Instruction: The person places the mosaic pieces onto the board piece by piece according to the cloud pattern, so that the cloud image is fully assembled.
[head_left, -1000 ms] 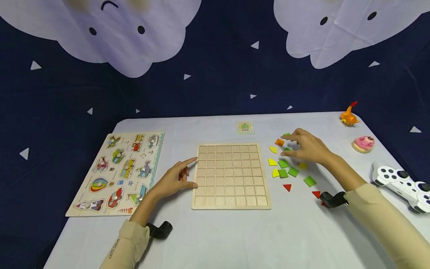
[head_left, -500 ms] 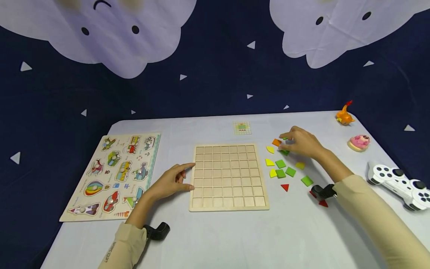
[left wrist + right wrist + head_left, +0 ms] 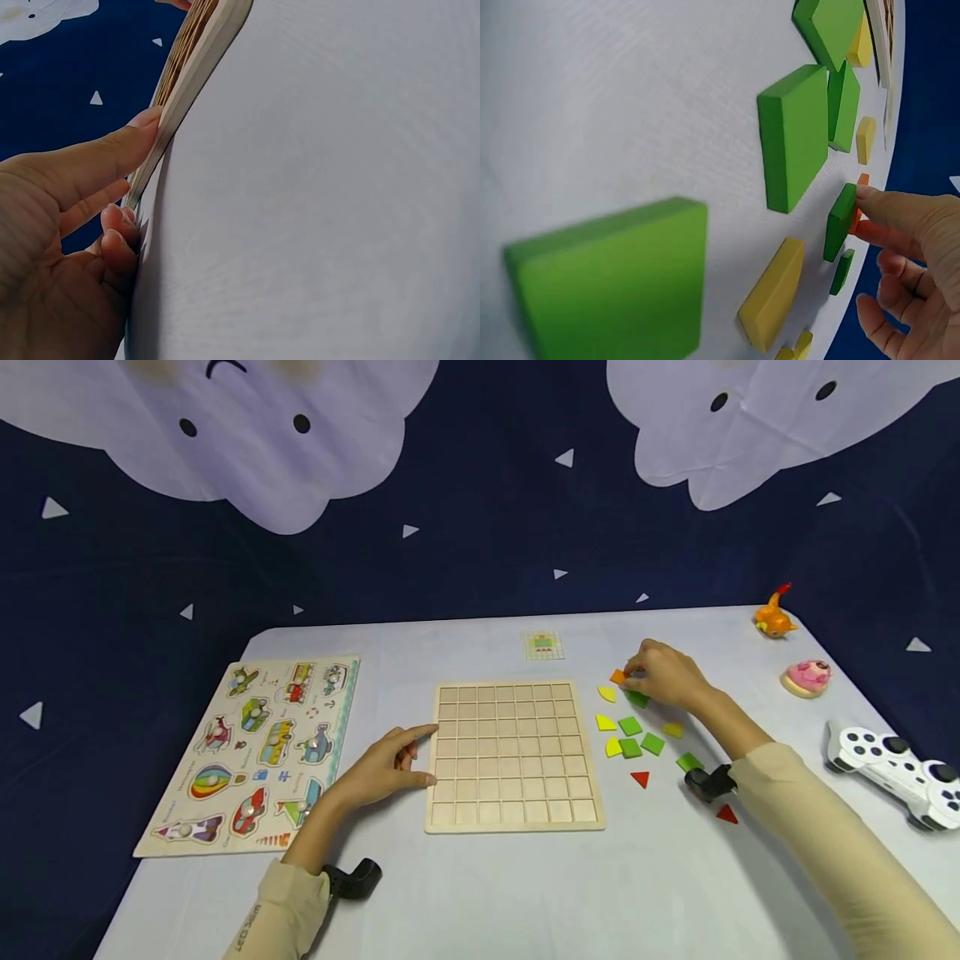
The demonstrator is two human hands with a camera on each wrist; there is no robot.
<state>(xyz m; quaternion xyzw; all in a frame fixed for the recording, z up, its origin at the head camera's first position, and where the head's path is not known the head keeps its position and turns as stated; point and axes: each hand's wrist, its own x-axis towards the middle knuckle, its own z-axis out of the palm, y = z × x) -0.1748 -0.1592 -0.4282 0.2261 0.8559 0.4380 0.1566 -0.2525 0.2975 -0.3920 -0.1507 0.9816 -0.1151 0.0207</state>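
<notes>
My left hand (image 3: 382, 768) touches the left edge of a square wooden grid board (image 3: 517, 827) with its thumb and index fingertips. In the left wrist view, the thumb (image 3: 124, 150) lies against the board's side while the other fingers bend loosely. Beyond the board's right side, my right hand (image 3: 667, 677) pinches an orange square tile (image 3: 617, 677) between thumb and index finger. A green tile (image 3: 841, 221) stands right by the thumb tip in the right wrist view. Several green square tiles (image 3: 652, 743), yellow rounded pieces (image 3: 606, 694) and red triangles (image 3: 640, 779) lie scattered nearby.
A knob puzzle board (image 3: 180, 806) with vehicle pictures lies at the left. Behind the grid board is a small pattern card (image 3: 543, 645). Along the right side are an orange toy (image 3: 774, 620), a pink toy (image 3: 807, 678) and a white game controller (image 3: 896, 772).
My right hand's spread thumb and index finger have come together onto the orange tile, and the hand has moved slightly left. The left hand stays at the grid board's edge.
</notes>
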